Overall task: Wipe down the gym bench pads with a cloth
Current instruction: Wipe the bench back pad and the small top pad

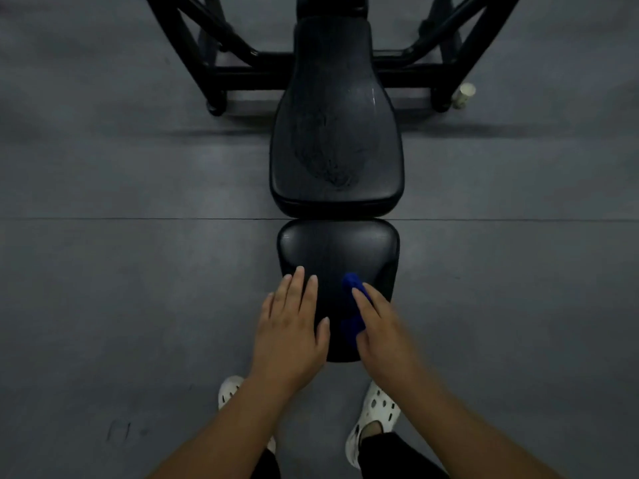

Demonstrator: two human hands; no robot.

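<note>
On the seat pad (337,243) — cloth (351,282) beneath right hand's (383,337) straight fingers (363,301); left hand (294,326) flat.

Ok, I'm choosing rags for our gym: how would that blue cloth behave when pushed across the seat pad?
Probably floppy: the blue cloth bunches in folds under the right hand. Likely light, as fingers alone press it. It should glide easily, since the seat pad looks smooth and glossy.
</note>
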